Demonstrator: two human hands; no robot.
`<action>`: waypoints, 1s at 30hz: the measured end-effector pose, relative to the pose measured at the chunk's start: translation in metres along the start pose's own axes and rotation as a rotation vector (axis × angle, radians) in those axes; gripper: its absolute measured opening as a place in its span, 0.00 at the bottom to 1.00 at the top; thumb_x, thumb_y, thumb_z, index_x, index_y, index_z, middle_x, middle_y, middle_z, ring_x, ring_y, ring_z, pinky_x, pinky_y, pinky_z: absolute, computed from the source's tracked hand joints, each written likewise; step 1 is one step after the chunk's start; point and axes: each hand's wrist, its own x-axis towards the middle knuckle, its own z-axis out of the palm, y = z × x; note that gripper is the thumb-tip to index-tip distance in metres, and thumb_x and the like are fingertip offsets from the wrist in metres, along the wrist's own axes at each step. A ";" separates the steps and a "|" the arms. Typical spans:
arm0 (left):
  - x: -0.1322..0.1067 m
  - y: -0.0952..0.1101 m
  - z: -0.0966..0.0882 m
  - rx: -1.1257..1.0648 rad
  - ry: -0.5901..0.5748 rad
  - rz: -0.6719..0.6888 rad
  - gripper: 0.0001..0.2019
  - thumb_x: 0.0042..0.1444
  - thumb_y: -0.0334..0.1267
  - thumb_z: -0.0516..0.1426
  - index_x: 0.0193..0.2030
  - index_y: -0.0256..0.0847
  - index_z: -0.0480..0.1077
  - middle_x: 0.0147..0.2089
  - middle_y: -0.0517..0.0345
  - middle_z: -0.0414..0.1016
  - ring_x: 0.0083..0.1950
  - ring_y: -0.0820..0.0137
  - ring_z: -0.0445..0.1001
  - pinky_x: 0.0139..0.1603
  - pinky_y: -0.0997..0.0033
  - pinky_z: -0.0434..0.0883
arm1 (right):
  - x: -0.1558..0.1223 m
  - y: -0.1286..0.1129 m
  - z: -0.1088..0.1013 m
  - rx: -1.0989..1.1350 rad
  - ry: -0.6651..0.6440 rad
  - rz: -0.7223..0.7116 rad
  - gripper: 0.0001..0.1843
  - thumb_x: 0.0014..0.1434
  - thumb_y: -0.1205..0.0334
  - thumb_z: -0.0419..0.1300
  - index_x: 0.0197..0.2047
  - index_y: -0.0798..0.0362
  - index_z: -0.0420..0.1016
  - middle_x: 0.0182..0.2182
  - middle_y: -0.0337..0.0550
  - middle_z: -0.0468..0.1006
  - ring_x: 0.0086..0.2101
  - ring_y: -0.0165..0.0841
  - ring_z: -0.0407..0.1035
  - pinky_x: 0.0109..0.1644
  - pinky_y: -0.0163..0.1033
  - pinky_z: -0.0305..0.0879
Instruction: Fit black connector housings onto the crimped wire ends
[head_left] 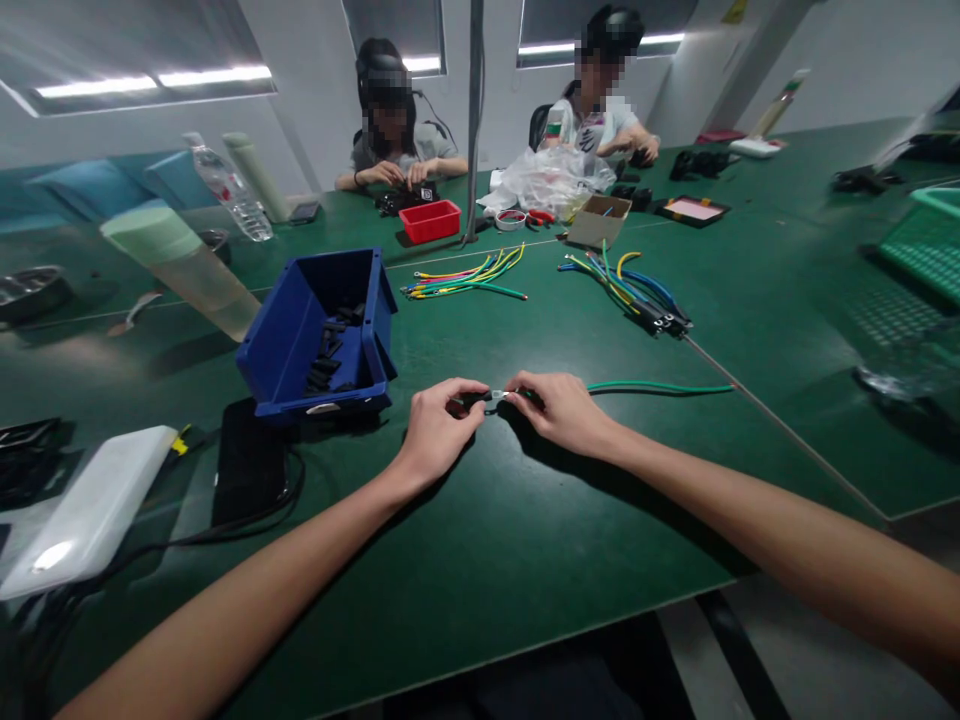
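Where the left hand (442,425) pinches: a black connector housing (474,399)
Right hand (559,410): gripping a green wire (660,386), terminal (498,395) toward housing
Blue bin (281,345): black pieces (322,372) inside

Thin green-insulated wire (660,387), flexible, round section: comes out behind the right hand (559,408) and runs rightward low along the green worktop (480,540), bowed slightly, near level. Far end cut, reddish tip, loose. Near end pinched in the right fingers, mostly covered. Small bright silvery metal terminal (498,395) shows past those fingertips, pointing left. Small dark black sleeve-like piece (474,399) sits lengthwise in the left hand's (442,425) pinch, roughly in line with the terminal, ends meeting or nearly; can't tell if seated.
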 end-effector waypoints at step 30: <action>-0.004 -0.001 0.007 -0.207 -0.063 -0.071 0.09 0.51 0.34 0.61 0.40 0.38 0.78 0.36 0.53 0.81 0.32 0.70 0.76 0.35 0.71 0.72 | -0.006 -0.006 -0.002 0.106 -0.051 -0.094 0.14 0.65 0.61 0.51 0.48 0.55 0.75 0.38 0.47 0.81 0.35 0.34 0.73 0.39 0.36 0.61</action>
